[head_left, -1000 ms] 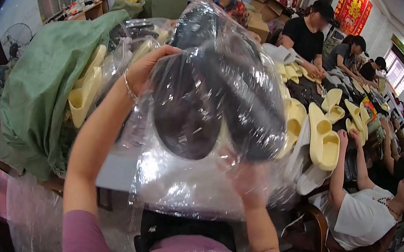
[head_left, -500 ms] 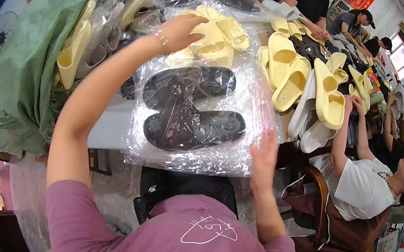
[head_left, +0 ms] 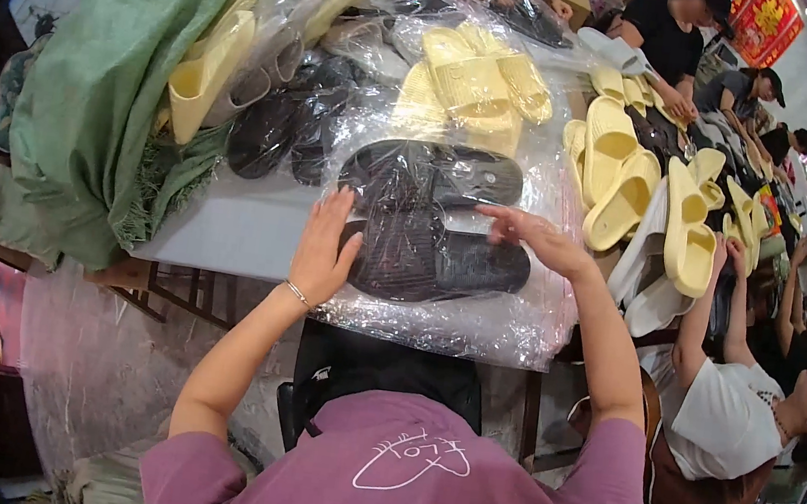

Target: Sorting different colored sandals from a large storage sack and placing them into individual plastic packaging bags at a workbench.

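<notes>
A pair of black slippers (head_left: 394,251) lies in a clear plastic bag (head_left: 505,330) on the table in front of me. My left hand (head_left: 323,252) rests at the bag's left side, fingers stretched out beside the slippers and nothing gripped. From the right, my right hand (head_left: 541,241) reaches over the slippers with its fingers apart, near the toe of the closer one. I cannot tell whether its fingertips touch the plastic. Just beyond lie yellow slippers (head_left: 474,84), with clear plastic around them.
A green cloth sack (head_left: 131,88) drapes over the table's left side. More black slippers (head_left: 283,126) in plastic lie beside it. Several yellow slippers (head_left: 618,183) and white slippers (head_left: 655,298) line the right side, where a person in white (head_left: 730,423) works. Others work farther back.
My left hand has come back from above the yellow slippers to the left side of the black pair. My right hand has moved forward over their right end. The view has shifted slightly.
</notes>
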A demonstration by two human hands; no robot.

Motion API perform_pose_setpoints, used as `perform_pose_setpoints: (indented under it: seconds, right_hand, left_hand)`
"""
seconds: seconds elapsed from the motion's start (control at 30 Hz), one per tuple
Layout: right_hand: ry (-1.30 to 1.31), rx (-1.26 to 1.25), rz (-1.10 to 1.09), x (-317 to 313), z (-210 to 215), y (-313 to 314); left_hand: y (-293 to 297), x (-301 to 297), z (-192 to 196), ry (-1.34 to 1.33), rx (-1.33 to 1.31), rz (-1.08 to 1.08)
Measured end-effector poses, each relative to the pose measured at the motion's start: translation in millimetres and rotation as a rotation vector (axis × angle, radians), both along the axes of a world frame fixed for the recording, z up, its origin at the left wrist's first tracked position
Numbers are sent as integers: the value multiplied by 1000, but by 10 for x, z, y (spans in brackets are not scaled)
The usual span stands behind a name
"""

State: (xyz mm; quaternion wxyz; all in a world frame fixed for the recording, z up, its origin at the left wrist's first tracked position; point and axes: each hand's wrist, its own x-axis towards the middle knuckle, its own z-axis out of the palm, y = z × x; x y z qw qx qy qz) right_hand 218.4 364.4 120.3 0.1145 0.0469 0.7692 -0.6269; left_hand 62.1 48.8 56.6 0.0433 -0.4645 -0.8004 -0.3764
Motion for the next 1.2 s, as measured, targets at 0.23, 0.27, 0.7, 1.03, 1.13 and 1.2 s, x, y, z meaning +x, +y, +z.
perform_pose_setpoints:
  seconds: [0.23, 0.27, 0.7, 1.03, 1.13, 1.2]
  right_hand:
    - [661, 1114, 158, -647, -248, -514]
    - [716, 1152, 127, -698, -448, -550]
    - [167, 1404, -357, 1040, 867, 69]
    - [566, 1348, -560, 390, 734, -1012]
    - [579, 1041, -440, -41, -62, -1105]
    - [450, 1126, -559, -121, -333, -936]
  left_hand:
    - [-38, 4, 34, 128, -167, 37]
    - [-14, 12, -19, 154, -165, 31]
    - [31, -3, -349, 105, -334, 109]
    - [147, 171, -9, 297, -488, 147]
    - [209, 233, 40, 194, -596, 24]
    - [216, 209, -120, 143, -493, 126]
